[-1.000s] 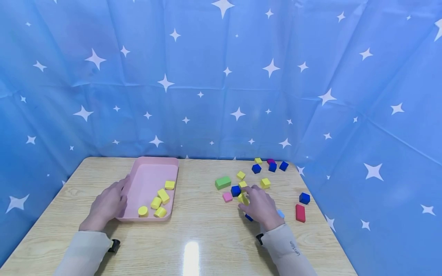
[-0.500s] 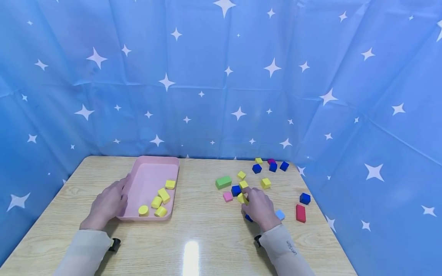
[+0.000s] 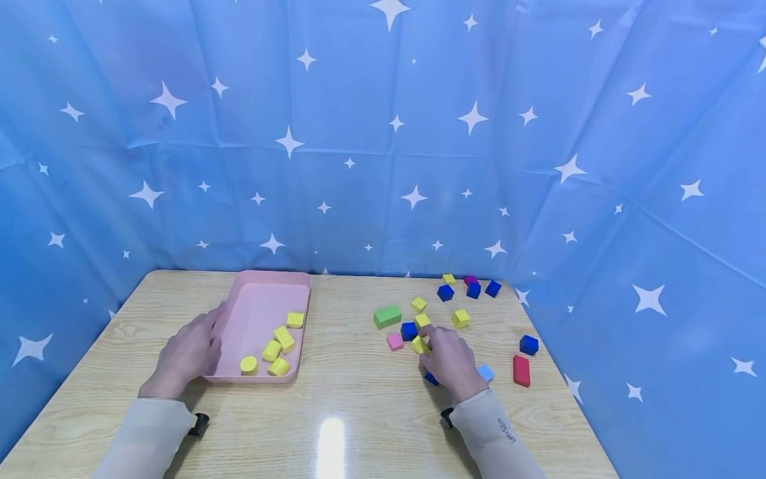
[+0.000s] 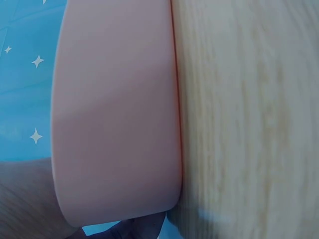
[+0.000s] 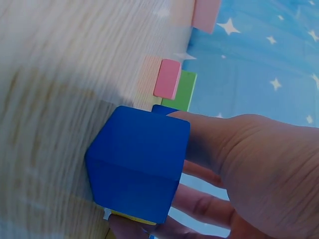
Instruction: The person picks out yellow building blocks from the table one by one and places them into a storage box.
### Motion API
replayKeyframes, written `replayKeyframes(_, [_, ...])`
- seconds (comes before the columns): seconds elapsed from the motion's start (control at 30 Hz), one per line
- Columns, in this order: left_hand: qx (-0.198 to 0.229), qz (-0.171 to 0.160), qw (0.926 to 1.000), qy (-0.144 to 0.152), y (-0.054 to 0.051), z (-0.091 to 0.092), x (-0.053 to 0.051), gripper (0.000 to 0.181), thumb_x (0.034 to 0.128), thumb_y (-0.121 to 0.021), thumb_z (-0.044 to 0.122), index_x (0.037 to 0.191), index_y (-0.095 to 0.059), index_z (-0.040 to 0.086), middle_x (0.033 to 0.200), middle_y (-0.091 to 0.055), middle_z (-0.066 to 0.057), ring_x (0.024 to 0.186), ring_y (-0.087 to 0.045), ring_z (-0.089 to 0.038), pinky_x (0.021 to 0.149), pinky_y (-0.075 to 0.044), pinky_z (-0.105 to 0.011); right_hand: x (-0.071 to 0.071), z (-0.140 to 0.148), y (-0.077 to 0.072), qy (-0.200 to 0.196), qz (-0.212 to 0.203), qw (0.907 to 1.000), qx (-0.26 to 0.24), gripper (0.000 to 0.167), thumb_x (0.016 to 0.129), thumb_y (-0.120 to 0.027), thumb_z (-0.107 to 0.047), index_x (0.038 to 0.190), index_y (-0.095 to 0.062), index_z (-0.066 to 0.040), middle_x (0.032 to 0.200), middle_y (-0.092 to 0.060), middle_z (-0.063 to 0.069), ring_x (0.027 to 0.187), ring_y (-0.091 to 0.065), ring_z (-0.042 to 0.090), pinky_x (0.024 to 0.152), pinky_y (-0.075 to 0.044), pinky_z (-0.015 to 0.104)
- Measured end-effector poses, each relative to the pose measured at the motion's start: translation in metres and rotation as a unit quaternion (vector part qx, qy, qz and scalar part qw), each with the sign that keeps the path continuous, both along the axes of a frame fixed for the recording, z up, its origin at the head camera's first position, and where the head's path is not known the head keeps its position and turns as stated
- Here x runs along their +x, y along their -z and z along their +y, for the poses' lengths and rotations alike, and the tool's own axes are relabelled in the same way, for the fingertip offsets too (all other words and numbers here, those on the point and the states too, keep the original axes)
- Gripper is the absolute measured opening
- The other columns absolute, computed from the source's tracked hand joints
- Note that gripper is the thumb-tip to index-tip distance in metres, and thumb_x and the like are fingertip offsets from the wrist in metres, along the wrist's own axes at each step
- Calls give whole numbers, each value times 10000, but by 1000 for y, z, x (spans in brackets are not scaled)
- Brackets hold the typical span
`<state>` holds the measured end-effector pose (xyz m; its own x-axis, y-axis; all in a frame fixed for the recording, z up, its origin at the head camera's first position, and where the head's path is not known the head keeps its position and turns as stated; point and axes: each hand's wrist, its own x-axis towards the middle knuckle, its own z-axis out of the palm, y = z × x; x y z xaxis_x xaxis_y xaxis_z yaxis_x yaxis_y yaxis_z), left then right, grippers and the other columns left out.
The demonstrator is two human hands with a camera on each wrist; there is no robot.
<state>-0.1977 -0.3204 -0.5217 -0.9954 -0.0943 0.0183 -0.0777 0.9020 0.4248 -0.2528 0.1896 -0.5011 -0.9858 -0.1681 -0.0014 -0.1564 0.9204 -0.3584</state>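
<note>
Hands well apart over the worktop (image 3: 347, 332). With the left hand (image 3: 187, 349), gripping the pink tray (image 3: 251, 313) toward its near left corner, thumb over the rim, fingers along the outside of the left wall. With the right hand (image 3: 450, 359), pinching a yellow piece (image 3: 418, 344) between thumb and fingers, amid the loose blocks on the right; cannot tell if lifted or resting on the worktop. In the right wrist view, fingertips mostly hidden behind a dark blue block (image 5: 137, 164), with a thin strip of yellow at its lower edge.

Inside the tray, toward the right and near sides, five yellow pieces (image 3: 284, 339).

Just left of the pinched piece, a blue cube (image 3: 409, 331) and a small pink block (image 3: 395, 341); a green block (image 3: 387, 317) a little farther back. Just behind the pinched piece, a yellow block (image 3: 422, 320). Right of the right hand, a light blue block (image 3: 485, 372), then, toward the worktop's right side, a red block (image 3: 521, 370) with a second blue cube (image 3: 528, 344) just behind. Beyond the worktop, a blue curtain (image 3: 359, 100) with white stars.
</note>
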Motion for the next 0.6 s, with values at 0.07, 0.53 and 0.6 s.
replayKeyframes(0.07, [7, -14, 10000, -16, 0, 0, 0, 726, 1141, -596, 84, 1802, -321, -34, 1634, -547, -413, 1348, -675, -612, 1137, -560, -826, 0, 0, -1, -36, 9, 10000, -24, 461, 959, -903, -39, 1405, -805, -94, 1163, -830, 132, 808, -707, 184, 651, -631, 356])
replayKeyframes(0.53, [-18, -57, 10000, -43, -1, 1, 0, 734, 1145, -605, 85, 1809, -311, -23, 1657, -523, -423, 1390, -648, -635, 1149, -552, -829, 3, 0, -7, -3, 268, 9996, 116, 440, 958, -937, -84, 1382, -825, -117, 1128, -828, 92, 775, -692, 167, 633, -620, 334])
replayKeyframes(0.6, [-20, -38, 10000, -22, -1, 1, 1, 732, 1144, -602, 85, 1808, -312, -25, 1643, -537, -417, 1348, -673, -612, 1135, -564, -822, 3, 0, -8, -33, 349, 9993, 111, 432, 950, -942, -87, 1365, -830, -117, 1118, -825, 87, 779, -692, 168, 635, -621, 337])
